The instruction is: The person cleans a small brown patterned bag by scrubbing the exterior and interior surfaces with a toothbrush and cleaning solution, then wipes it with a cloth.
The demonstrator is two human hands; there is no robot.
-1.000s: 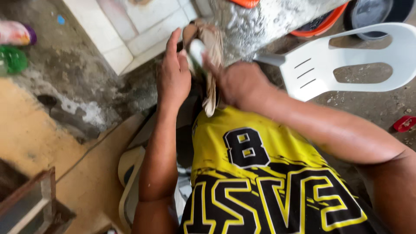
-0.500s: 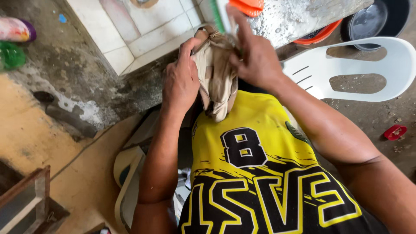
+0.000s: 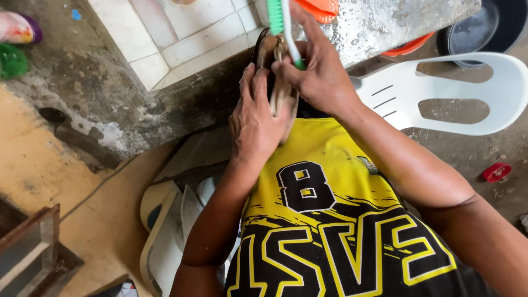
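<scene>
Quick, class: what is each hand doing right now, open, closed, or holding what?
Left hand: closed around a worn beige shoe.
Right hand: closed on a brush with green bristles.

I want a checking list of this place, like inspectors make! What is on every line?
Surface: rough wet concrete ledge beside white and pink tiles.
Job's things: a worn beige shoe held up over the lap; a brush with green bristles and a white handle.
Clutter: white sandals on the ground, red cap, green scrubber, orange item on the ledge, dark basin.
Grippers: left hand grips the shoe; right hand holds the brush against it.
Cables: a thin dark line on the floor, kind unclear.
Surroundings: white plastic chair, wooden frame, dirty concrete floor.
</scene>
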